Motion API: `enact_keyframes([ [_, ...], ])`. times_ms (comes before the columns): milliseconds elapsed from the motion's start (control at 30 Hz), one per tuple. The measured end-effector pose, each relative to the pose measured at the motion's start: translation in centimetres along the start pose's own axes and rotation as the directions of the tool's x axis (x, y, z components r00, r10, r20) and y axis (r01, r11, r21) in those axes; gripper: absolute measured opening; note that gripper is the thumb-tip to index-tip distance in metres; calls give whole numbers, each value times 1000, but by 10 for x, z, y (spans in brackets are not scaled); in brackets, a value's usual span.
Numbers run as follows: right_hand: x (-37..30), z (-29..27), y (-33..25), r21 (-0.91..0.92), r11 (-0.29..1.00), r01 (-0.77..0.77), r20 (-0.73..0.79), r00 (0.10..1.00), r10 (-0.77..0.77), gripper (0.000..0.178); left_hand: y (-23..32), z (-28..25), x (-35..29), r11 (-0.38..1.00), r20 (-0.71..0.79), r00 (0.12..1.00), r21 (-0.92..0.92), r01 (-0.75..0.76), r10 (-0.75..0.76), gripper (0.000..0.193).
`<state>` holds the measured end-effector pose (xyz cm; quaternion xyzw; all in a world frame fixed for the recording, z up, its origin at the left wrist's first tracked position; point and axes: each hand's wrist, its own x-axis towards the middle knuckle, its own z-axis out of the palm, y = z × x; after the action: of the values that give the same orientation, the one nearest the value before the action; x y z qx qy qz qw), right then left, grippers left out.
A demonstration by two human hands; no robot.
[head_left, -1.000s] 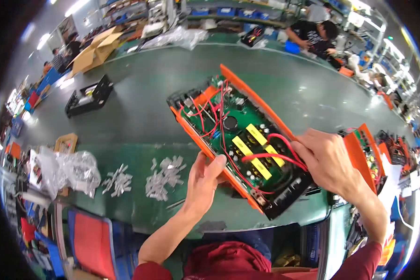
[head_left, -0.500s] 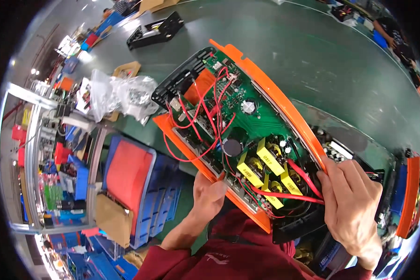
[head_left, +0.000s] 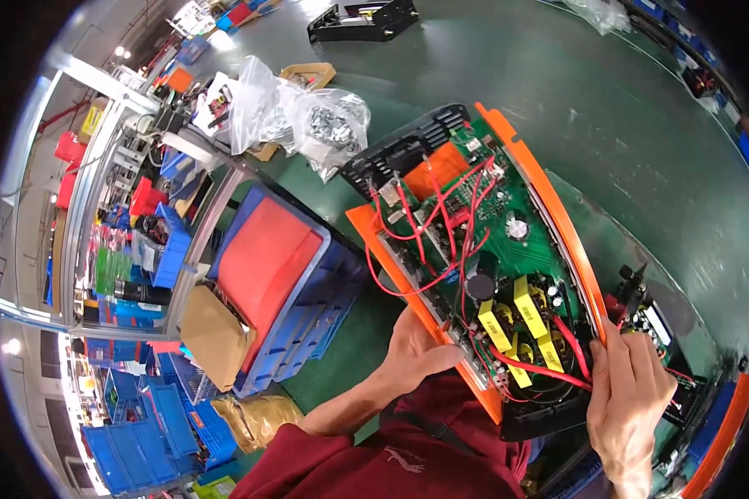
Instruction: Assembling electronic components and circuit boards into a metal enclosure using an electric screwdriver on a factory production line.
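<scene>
In front of me I hold an opened electronics housing, tilted, with orange side panels [head_left: 549, 208] and black end plates. Inside sits a green circuit board [head_left: 520, 249] carrying yellow-wrapped transformers [head_left: 531, 306], a dark round capacitor [head_left: 480, 285] and loose red wires [head_left: 424, 224]. My left hand [head_left: 416, 353] is closed on the near-left orange edge, its thumb along the panel and its other fingers partly hidden underneath. At the lower right corner my right hand [head_left: 628, 391] grips the other orange panel near the black end, close to the thick red cables [head_left: 570, 345].
A green bench [head_left: 491, 58] stretches ahead, bearing a black open housing [head_left: 362, 21], bags of small parts [head_left: 329, 125] and a cardboard tray [head_left: 308, 75]. Blue bins with a red sheet [head_left: 270, 258] stand left. More circuit parts [head_left: 653, 324] and an orange panel [head_left: 728, 432] lie right.
My view has swung, so the bench items and bins sit farther right and higher in the picture. The housing appears farther right and slightly lower, with both hands keeping hold of it.
</scene>
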<state>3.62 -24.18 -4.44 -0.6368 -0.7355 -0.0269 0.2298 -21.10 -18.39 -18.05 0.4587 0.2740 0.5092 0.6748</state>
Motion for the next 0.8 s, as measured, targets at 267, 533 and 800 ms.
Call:
enact_keyframes([
  [267, 6, 14, -8, 20, 999, 46, 20, 999, -46, 20, 6, -3, -4, 993, -100, 993, -106, 48, -58, 58],
  [533, 15, 53, -49, 236, 966, 105, 20, 993, -113, 22, 19, -35, -28, 994, -654, 748, -86, 73, -112, 23],
  [800, -5, 73, -55, 448, 867, 218, -75, 975, -207, 28, 90, -147, -49, 980, -935, 313, 192, 52, 166, 36],
])
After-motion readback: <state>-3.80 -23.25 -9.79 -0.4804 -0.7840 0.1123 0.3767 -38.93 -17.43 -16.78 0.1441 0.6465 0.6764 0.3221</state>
